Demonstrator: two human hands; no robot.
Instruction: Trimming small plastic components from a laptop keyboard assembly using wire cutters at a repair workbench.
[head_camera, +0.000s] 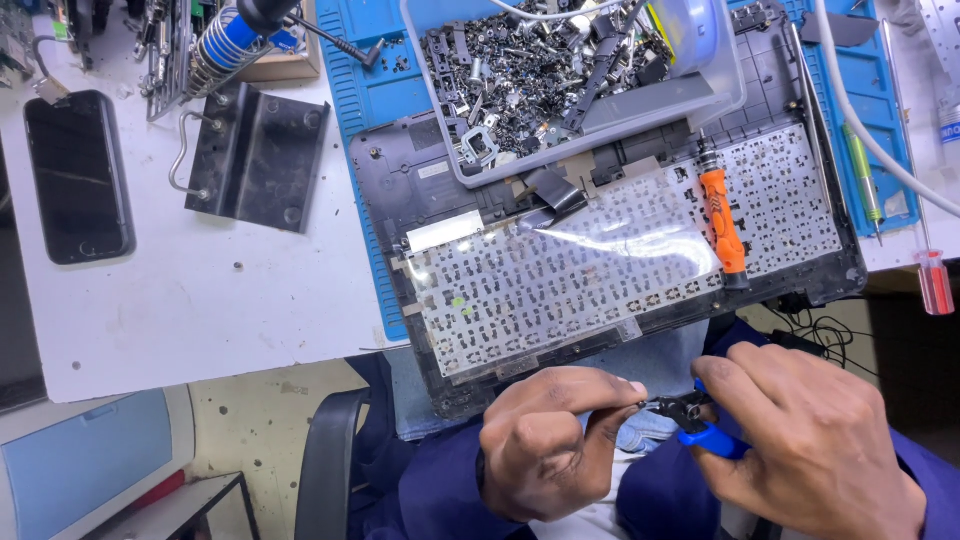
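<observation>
Looking down on a white worktable (200, 300), scuffed and speckled along its near edge; lying across the far part, a blue ribbed work mat (365, 95); showing below the table, a pale, stained floor (255, 420); curving up at the bottom, the black armrest of a chair (322, 455); sitting at lower left, a white unit with a light-blue panel (90, 460); falling bright and even, light overhead, casting only soft shadows.

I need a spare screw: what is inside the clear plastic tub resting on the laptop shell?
The clear plastic tub holds a heap of small dark screws and metal parts, with a white cable across it. Anything beneath the heap is covered.
</observation>
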